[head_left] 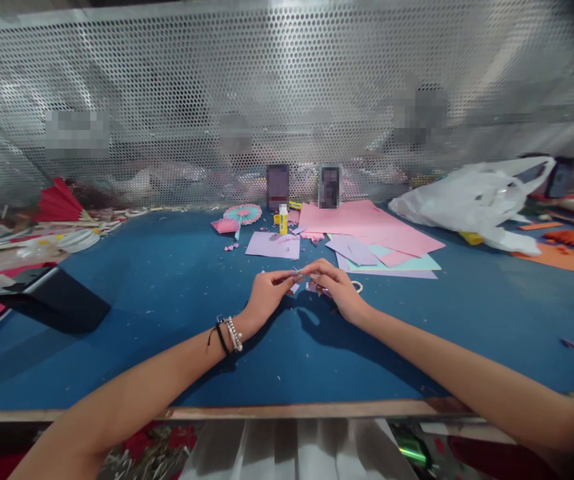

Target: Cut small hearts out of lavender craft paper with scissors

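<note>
Over the middle of the blue table, my left hand (267,295) and my right hand (339,291) meet at the fingertips. The fingers of my left hand are pinched on a small piece of lavender paper (295,289). My right hand is closed too, its fingertips touching the left ones; what it grips is mostly hidden. A second lavender paper scrap (311,287) shows below the right fingers. A white loop like a scissors handle (357,287) sticks out behind my right hand. Beyond the hands lies a lavender sheet (269,245), with a yellow glue stick (283,222) standing at its far edge.
Pink sheets (361,223) and other coloured papers lie at the back right, near a white plastic bag (457,203). A pleated paper rosette (243,214) is left of the glue. A black box-like stand (54,300) stands left. Perforated metal (167,87) closes the back.
</note>
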### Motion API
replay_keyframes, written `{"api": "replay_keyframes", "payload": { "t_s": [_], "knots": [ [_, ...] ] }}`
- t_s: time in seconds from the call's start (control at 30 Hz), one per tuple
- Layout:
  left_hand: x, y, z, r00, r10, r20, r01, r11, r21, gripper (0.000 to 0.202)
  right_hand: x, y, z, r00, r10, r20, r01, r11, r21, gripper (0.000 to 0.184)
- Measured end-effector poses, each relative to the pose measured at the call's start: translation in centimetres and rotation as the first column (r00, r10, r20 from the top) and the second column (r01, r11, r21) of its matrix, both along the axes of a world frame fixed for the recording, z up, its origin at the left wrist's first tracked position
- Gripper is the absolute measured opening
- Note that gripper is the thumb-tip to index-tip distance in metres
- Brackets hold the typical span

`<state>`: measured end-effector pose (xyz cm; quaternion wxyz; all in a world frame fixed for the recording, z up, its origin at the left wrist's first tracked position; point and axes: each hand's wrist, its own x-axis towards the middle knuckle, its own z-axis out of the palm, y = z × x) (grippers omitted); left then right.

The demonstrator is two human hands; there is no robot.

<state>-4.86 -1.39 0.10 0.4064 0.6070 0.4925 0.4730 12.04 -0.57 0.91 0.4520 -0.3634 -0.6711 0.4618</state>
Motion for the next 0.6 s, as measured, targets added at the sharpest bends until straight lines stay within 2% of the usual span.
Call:
{"api": "replay_keyframes", "payload": {
  "t_s": [0.6],
  "knots": [
    [-0.07, 0.26, -0.24, 1.0, -0.004, -0.026, 0.005, 1.0, 0.026, 0.037, -0.15, 0.46, -0.75, 0.998, -0.043, 0.045, 0.042, 0.999, 0.02, 0.017]
  ]
}}
